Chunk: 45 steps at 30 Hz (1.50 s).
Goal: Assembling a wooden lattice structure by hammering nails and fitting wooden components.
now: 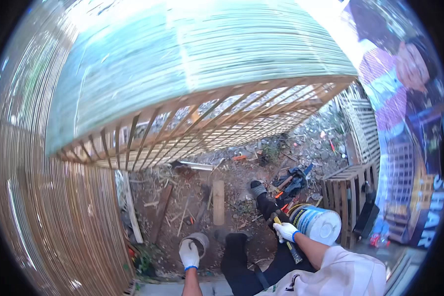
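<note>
Gloved hands of a seated or crouching person, well apart in the lower part of the frame. The right hand (286, 231), lower right of centre, is closed around a tool (294, 253) with yellow and black parts, slanting across the dark trousers. The left hand (189, 255), lower left of centre, is at the rim of a round grey pot (201, 241) on the soil; whether its fingers grip the pot cannot be told. Just beside the right hand lies a blue and white bucket (325, 226). Above the pot, a short plank (218, 203) rests on the littered ground. Farther out: a slatted crate (344, 193) at right, a bamboo wall (66, 207) at left, and a large slatted frame (202, 64) across the top
</note>
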Motion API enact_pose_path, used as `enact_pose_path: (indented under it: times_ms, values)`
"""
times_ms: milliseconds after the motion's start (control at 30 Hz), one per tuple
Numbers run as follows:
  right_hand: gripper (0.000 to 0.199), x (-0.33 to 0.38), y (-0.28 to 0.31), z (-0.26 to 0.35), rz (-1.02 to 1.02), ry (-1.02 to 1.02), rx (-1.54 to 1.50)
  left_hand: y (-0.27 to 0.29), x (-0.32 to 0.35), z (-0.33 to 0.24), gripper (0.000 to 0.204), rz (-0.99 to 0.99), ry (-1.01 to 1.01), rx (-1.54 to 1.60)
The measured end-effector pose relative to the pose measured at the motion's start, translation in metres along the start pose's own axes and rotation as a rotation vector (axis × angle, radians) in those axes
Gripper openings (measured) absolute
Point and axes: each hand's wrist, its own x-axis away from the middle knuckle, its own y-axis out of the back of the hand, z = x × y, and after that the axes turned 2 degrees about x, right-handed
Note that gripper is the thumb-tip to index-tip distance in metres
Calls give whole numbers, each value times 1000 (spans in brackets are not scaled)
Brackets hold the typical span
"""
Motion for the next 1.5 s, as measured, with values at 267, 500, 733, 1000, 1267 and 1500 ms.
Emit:
enact_pose_path:
  times_ms: [267, 500, 733, 1000, 1267, 1500]
  values:
    - [32, 29, 48, 13, 195, 204, -436, 38, -71, -400, 13, 417, -702, -111]
    - [33, 23, 88, 48, 72, 117, -851, -66, -75, -738, 14, 659, -1252, -269]
    - [26, 92, 150, 115, -41, 279, -1197, -204, -55, -929, 10, 929, -1926, -797]
    - [25, 145, 160, 213, -105, 838, -1511, -304, -95, -962, 19, 1336, -1470, -1717]
    - [26, 134, 143, 298, -159, 782, -1788, -331, -91, -963, 29, 1440, -1393, -1852]
    - [27, 128, 134, 322, -113, 807, -1953, -334, -102, -965, 25, 1400, -1163, -1789]
